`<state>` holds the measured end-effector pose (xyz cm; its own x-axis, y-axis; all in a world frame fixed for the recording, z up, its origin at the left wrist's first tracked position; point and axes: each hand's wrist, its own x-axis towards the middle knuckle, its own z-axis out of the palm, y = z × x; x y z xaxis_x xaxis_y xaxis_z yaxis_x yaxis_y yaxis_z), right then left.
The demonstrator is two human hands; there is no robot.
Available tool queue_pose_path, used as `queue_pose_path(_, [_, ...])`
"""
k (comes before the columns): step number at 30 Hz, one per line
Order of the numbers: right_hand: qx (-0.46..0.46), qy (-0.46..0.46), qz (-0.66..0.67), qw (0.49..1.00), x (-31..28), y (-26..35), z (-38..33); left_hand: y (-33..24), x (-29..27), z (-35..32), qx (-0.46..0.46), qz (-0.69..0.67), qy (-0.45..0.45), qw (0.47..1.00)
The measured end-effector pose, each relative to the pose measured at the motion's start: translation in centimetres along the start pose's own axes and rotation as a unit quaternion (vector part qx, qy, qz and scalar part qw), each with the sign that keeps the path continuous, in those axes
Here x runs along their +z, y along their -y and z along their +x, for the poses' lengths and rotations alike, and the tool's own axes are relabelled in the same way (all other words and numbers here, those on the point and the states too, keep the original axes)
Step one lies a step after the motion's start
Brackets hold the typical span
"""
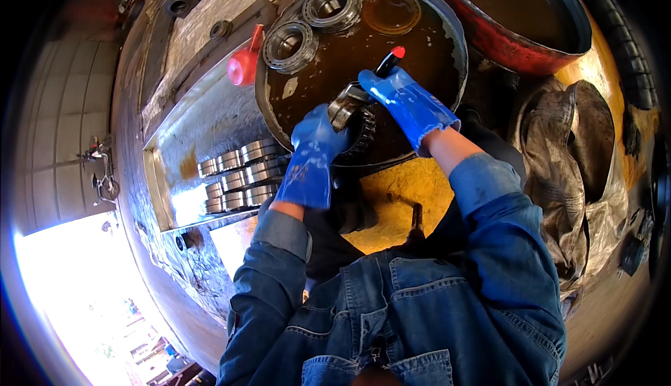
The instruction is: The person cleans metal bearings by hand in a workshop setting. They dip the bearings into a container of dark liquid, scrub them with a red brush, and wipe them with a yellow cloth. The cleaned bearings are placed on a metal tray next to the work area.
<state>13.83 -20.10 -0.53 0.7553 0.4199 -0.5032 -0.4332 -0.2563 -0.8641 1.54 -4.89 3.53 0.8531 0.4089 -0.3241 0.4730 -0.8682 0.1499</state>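
Bearing point(353, 124) sits gripped between left hand point(313, 150) and right hand point(405, 103).

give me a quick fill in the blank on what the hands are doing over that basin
1. Both hands wear ____ rubber gloves.
2. The left hand holds a dark bearing over a round basin of ____ liquid.
3. The right hand grips a tool with a ____ tip.
4. ____ other bearings sit in the basin.

Missing words: blue; brown; red; two

Both forearms, in blue denim sleeves, reach up from the lower edge. The left hand point(312, 150), in a blue glove, curls its fingers closed. The right hand point(407, 103), gloved alike, bends at the wrist, fingers clenched.
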Motion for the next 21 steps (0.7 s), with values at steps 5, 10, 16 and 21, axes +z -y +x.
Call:
queue_pose_path(5, [0.069,-0.074,-0.016,0.995,-0.7,-4.3,4.4,-5.6,-1.8,5.1,-0.011,0.198,0.144,0.969])
queue_pose_path(10, [-0.011,-0.057,-0.137,0.989,0.3,-7.4,3.9,-5.5,-0.6,6.5,0.034,0.234,0.166,0.957])
queue_pose_path(16, [-0.056,0.005,0.029,0.998,-1.9,-1.4,2.6,2.8,3.6,2.8,0.082,0.028,-0.042,0.995])
queue_pose_path(21, [-0.091,0.091,-0.017,0.991,0.3,2.0,-1.1,6.8,4.7,-1.3,-0.001,0.023,-0.034,0.999])
